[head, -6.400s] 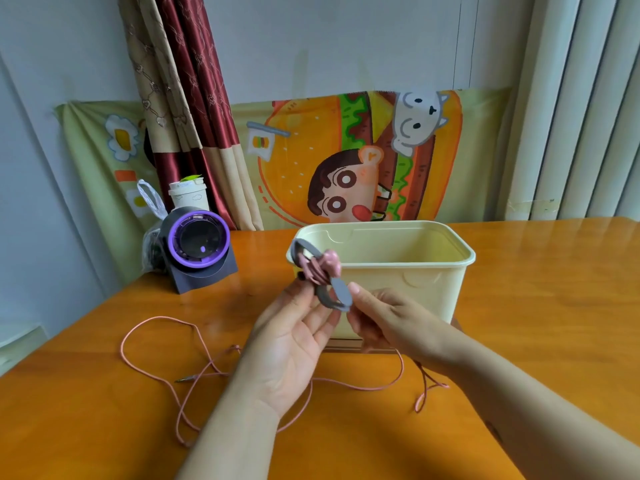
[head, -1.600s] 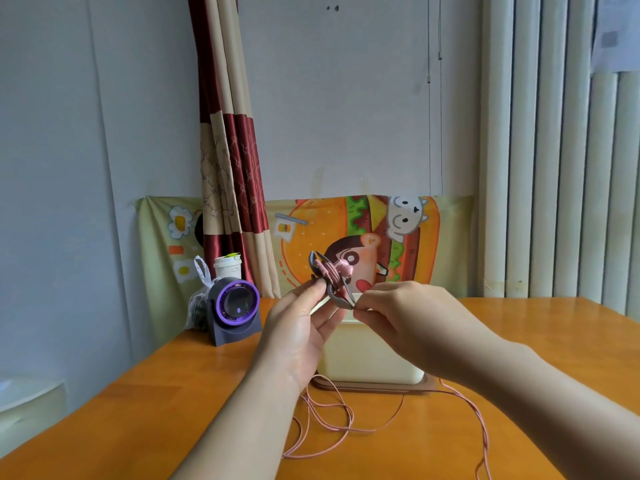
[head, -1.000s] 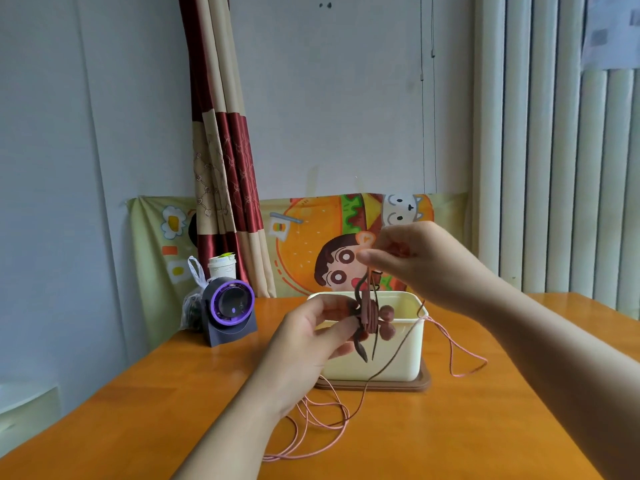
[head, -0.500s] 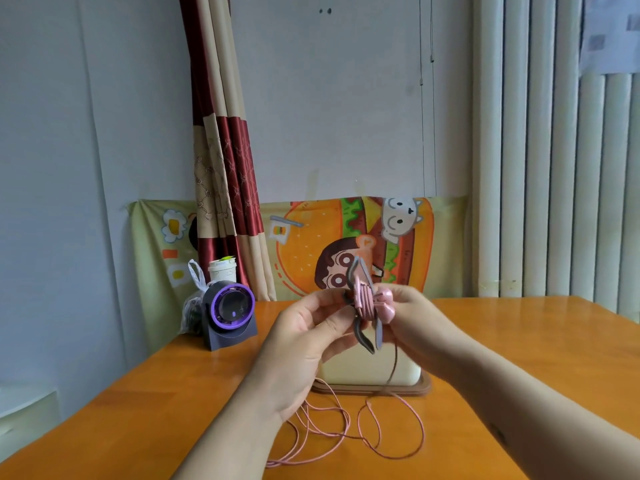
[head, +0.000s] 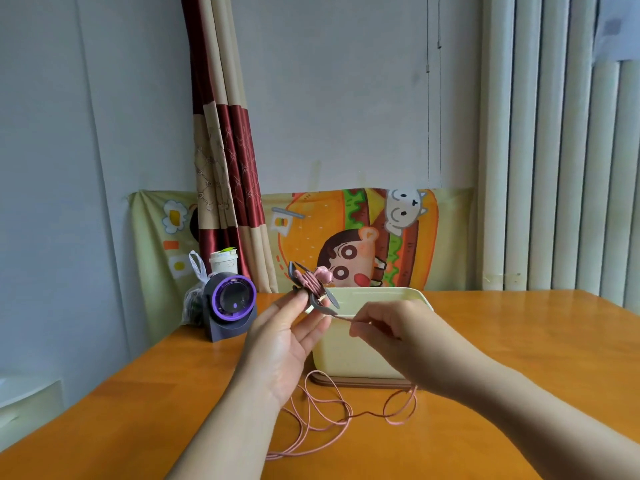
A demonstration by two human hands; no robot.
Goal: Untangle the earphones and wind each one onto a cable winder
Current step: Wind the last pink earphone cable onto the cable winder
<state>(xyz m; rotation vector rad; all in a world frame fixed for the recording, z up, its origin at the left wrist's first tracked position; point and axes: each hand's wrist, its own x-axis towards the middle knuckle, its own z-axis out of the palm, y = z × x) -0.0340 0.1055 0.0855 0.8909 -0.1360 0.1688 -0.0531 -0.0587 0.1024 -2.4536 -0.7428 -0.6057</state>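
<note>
**A:** Largest first. What lies under the grips?
**B:** Orange wooden desk (head: pixel 519 341), below both grips and running out to either side.

**A:** Beyond them?
**B:** Cartoon burger cloth (head: pixel 408 237) on the wall, well behind both grips. Red-and-beige curtain (head: pixel 225 161) hangs above and left of the left grip.

**A:** Nearer in?
**B:** Cream tub (head: pixel 346 358), open-topped, just behind the right grip, standing on a brown tray (head: pixel 360 382). Well left of the left grip is a dark fan (head: pixel 232 304) with a purple ring. A paper cup (head: pixel 223 260) and a plastic bag (head: pixel 194 299) sit behind it.

**A:** The grips themselves?
**B:** Left grip (head: pixel 284 344): palm to camera, fingers up, thumb and fingertips pinching the grey cable winder (head: pixel 316 299) at its lower end. Right grip (head: pixel 394 336): fingers curled, pinching the pink earphone cable (head: pixel 343 319) just right of the winder. A short strand runs taut between the two.

**A:** Rest of the cable?
**B:** Slack. Loose loops on the desk below both grips, in front of the tub.

**A:** Winder detail?
**B:** Raised above the left fingertips, tilted, with several pink turns across its middle. Pink earbuds (head: pixel 323 273) sit at the upper edge of the turns. Cannot tell how they are fixed.
</note>
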